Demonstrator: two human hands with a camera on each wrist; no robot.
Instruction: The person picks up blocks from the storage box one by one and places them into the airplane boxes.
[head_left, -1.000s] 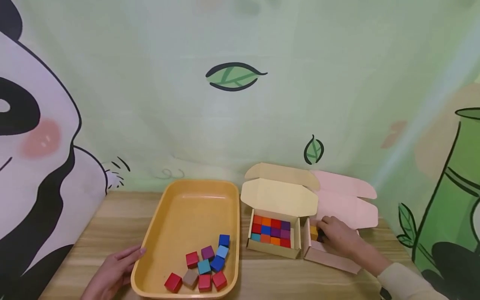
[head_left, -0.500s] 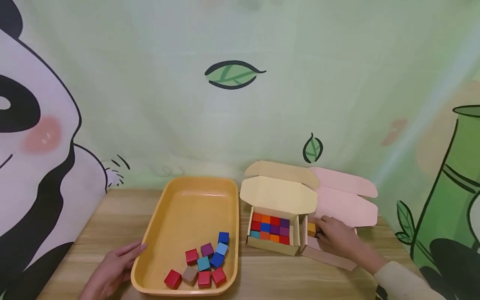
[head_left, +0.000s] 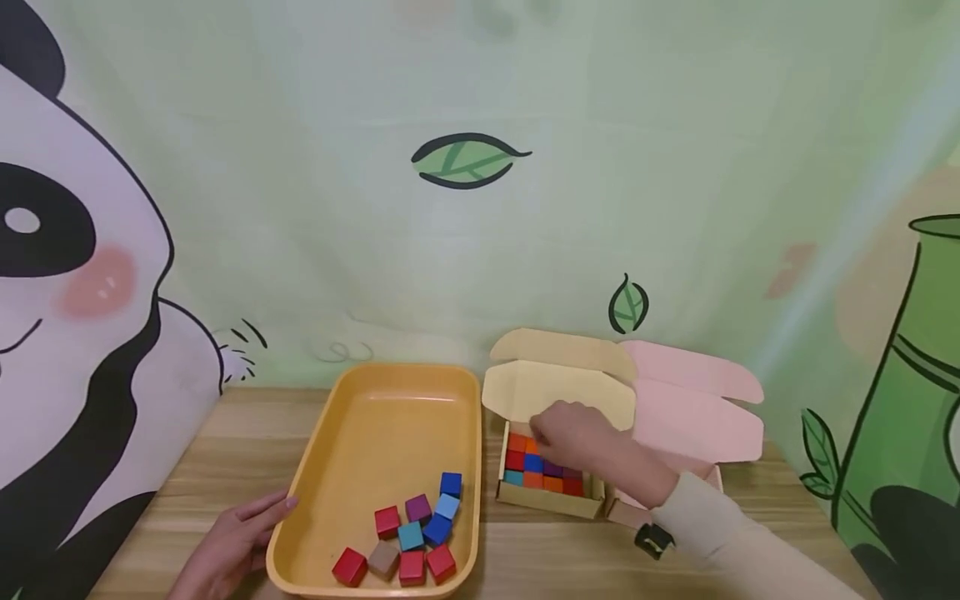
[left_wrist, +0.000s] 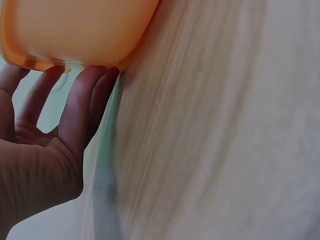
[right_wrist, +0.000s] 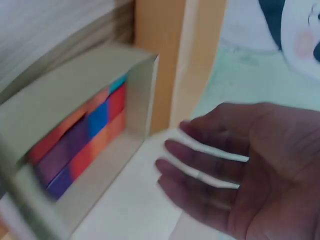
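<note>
Fingers apart and gently bent, holding nothing, a person's right hand (head_left: 573,433) hangs over a cream cardboard box (head_left: 547,502) on a wood-grain tabletop (head_left: 300,404). Inside the box, small painted cubes (head_left: 533,481) in red, orange, blue, purple and teal sit packed in rows, partly hidden by the hand from above; the right wrist view shows a bare strip along one side. Its lid is folded back. Just beside it is a pale pink cardboard box (head_left: 697,425), lid also back, its inside mostly behind the forearm in its cream sleeve (head_left: 720,517). At the other side, the left hand (head_left: 232,546) touches the rim of a yellow-orange rectangular tray (head_left: 390,433) with fingers nearly straight, not closed around it. Ten loose cubes (head_left: 411,537), four red, two blue, one light blue, one teal, one purple and one brownish, lie in the tray's near part. Behind hangs a pale green panda-print backdrop (head_left: 337,208).
</note>
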